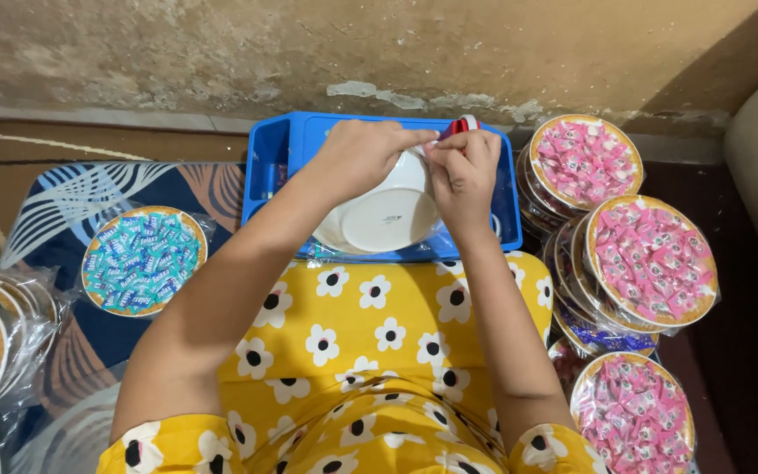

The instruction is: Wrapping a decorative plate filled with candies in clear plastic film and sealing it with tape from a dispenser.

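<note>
Left hand [360, 158] and right hand [462, 171] pinch clear wrap over an upturned round white plate [388, 215]. The plate looks stiff and light, the film slippery; the rim seems the best hold.

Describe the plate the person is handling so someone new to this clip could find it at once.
Start at the blue tray by the wall, straight ahead of the yellow flowered lap. On it lies a white plate, underside up, under the left hand and right hand. Unlike the surrounding plates of wrapped sweets, it shows no candy.
</note>
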